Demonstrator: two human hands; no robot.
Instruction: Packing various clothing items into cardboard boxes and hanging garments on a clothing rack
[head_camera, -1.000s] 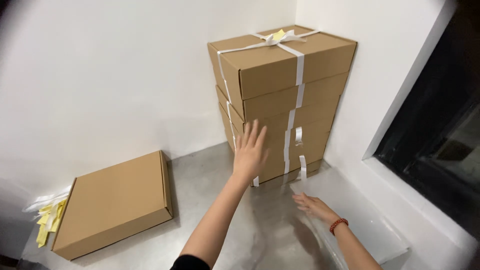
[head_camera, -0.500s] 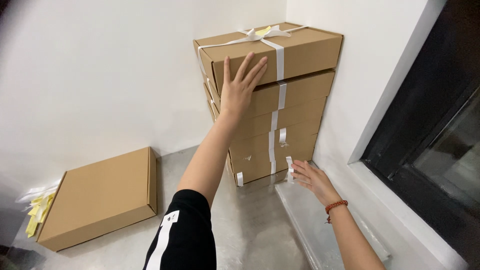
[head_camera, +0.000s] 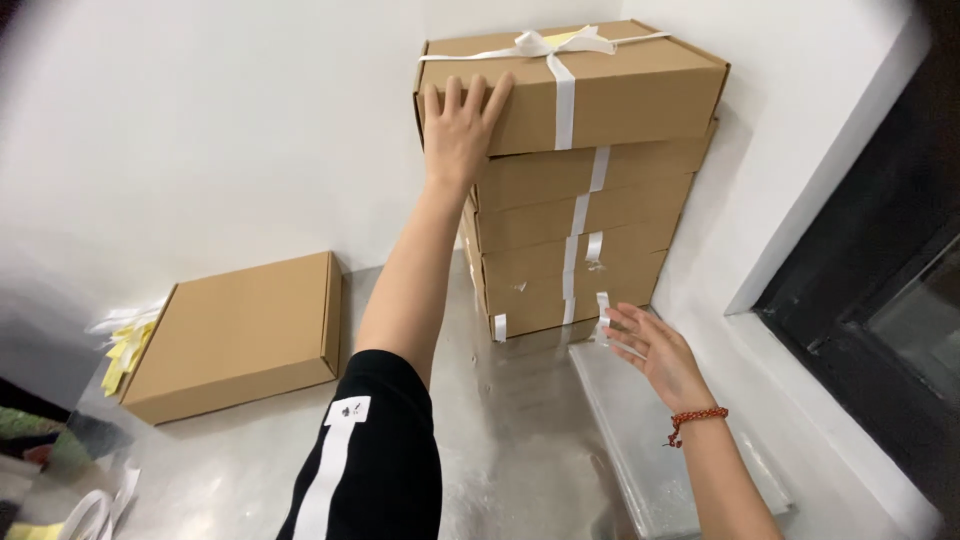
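Your left hand (head_camera: 462, 128) lies flat, fingers spread, on the top cardboard box (head_camera: 600, 85) of the ribbon-tied stack (head_camera: 575, 240) at upper centre; your right hand (head_camera: 655, 350) hovers open, holding nothing, beside the stack's base over the brushed steel table (head_camera: 500, 440); a single flat box (head_camera: 240, 335) rests at left.

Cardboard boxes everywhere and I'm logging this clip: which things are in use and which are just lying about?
In use:
left hand flat against the top box
tied stack of boxes
right hand open near its base

Lying about:
single flat box
yellow and white strips
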